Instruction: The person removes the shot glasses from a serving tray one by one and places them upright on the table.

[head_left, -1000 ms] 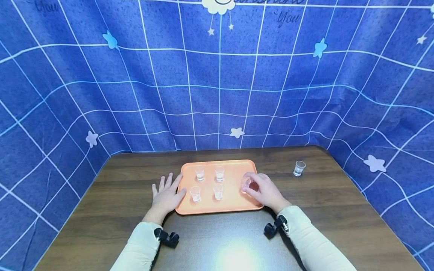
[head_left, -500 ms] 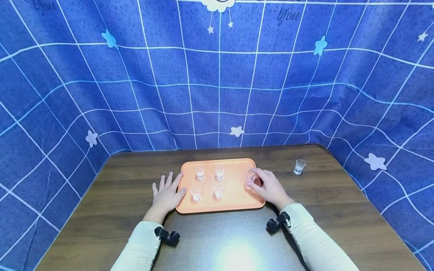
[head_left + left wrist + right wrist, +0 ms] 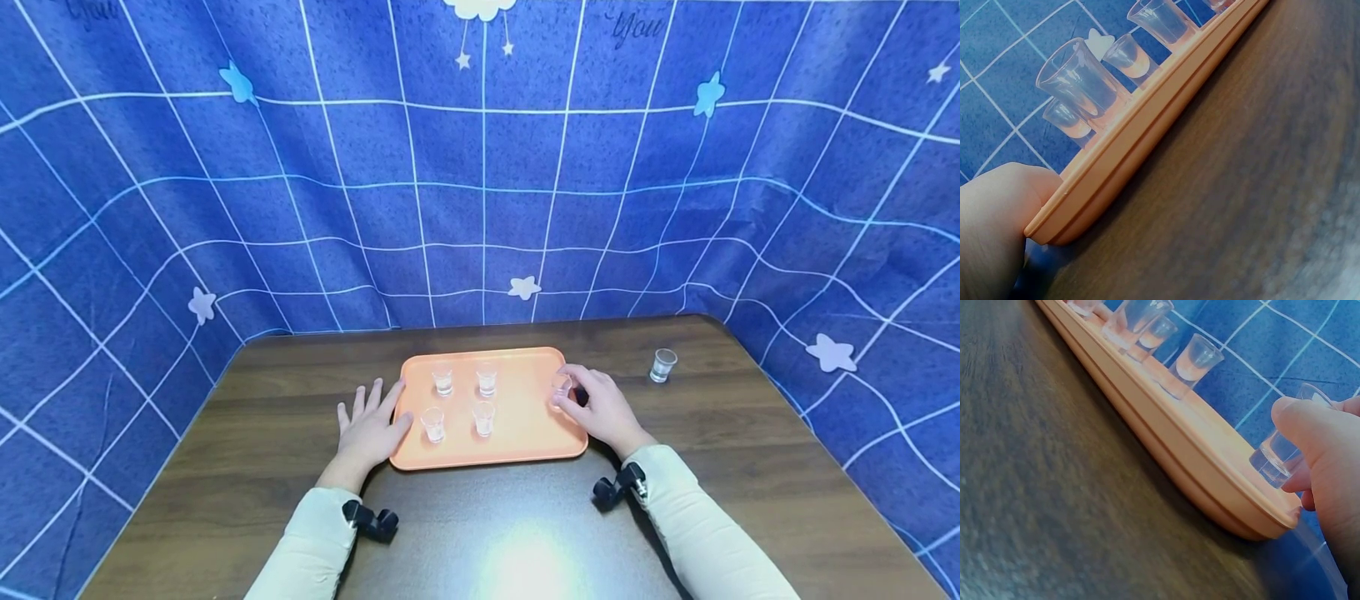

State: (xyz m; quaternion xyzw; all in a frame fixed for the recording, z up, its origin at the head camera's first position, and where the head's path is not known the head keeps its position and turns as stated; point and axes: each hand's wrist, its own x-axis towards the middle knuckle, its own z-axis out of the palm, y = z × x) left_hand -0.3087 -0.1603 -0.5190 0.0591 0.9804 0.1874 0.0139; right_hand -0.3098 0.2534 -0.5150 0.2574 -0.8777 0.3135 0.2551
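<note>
A small curtained-off indoor booth is showing here: blue fabric (image 3: 450,150), printed with pale grid lines, stars (image 3: 524,288) and lettering (image 3: 637,26), is hanging beyond the fingers (image 3: 373,400) and down both sides, enclosing a wood-grain worktop (image 3: 300,375). Light is glaring off the worktop on the fingers' near side. The fabric is hiding any wider room.

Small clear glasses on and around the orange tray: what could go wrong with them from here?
The held glass might slip, since the right hand only pinches it. The left hand touches the tray, so a jolt could tip the four glasses near its left end. The lone glass on the table might get knocked if the right hand swings outward.
</note>
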